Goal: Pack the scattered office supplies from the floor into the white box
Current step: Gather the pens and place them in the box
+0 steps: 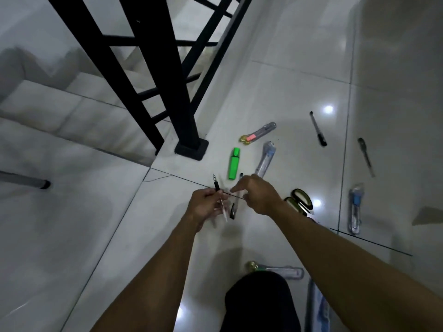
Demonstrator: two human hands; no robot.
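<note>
My left hand [206, 206] grips a pen with a black grip [217, 188], its tip pointing away from me. My right hand [260, 195] is just to the right of it, fingertips pinching a clear pen with a black cap [233, 209] that hangs just above the floor. A green highlighter [233, 164] lies beyond the hands. Scissors with black and yellow handles [300, 201] lie by my right wrist. Farther right are a black pen [318, 129] and a dark pen [366, 156]. No white box is in view.
Several clear blister packs lie on the glossy tiled floor: one with a pink label [259, 133], one [265, 160] by the highlighter, a blue one [355, 212], one [278, 270] near my dark-clad knee [261, 303]. A black railing post [189, 130] and descending stairs are at left.
</note>
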